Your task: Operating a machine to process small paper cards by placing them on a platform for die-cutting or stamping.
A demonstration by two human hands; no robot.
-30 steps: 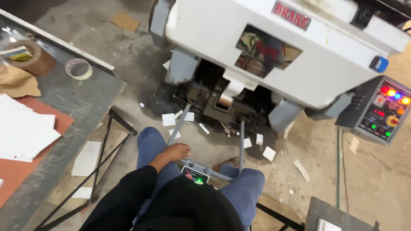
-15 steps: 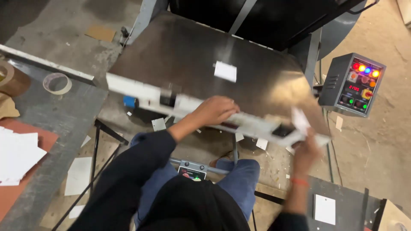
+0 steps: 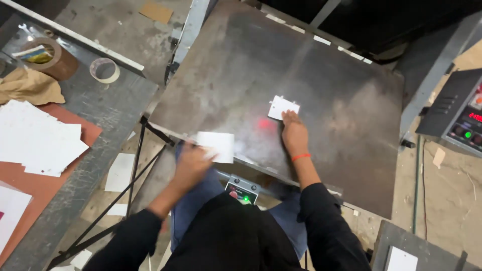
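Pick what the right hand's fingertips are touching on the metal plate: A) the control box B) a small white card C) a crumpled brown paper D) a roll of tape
B. The right hand rests on the metal plate with its fingertips on a small white card; the tape rolls and brown paper lie off on the side table.
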